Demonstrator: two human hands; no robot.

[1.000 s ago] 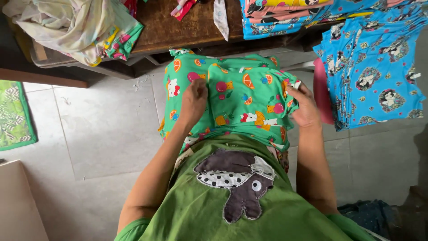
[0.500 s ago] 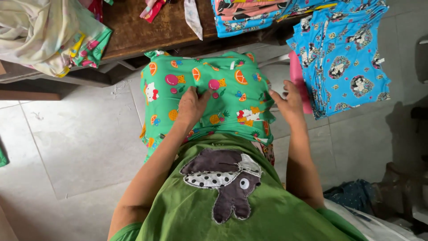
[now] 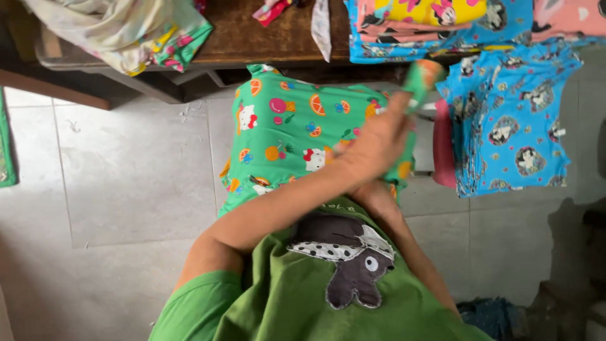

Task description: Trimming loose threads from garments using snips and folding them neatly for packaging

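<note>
Green fruit-print cotton garment (image 3: 290, 136) lies on the person's lap, mid-fold: left hand (image 3: 379, 142) pinches its right edge and swings it across. Right hand (image 3: 372, 196) sits hidden beneath, grip unclear. Flattening the fold likely comes next.

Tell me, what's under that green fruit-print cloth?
The green fruit-print cloth drapes over the person's lap, grey floor tiles around it. The left hand lies on top; the right hand is covered.

To our left the tiled floor (image 3: 120, 170) lies open. Ahead, the wooden surface (image 3: 265, 38) blocks us; to the right, the blue garment stack (image 3: 505, 126) crowds close beside the green cloth (image 3: 284, 139).
</note>
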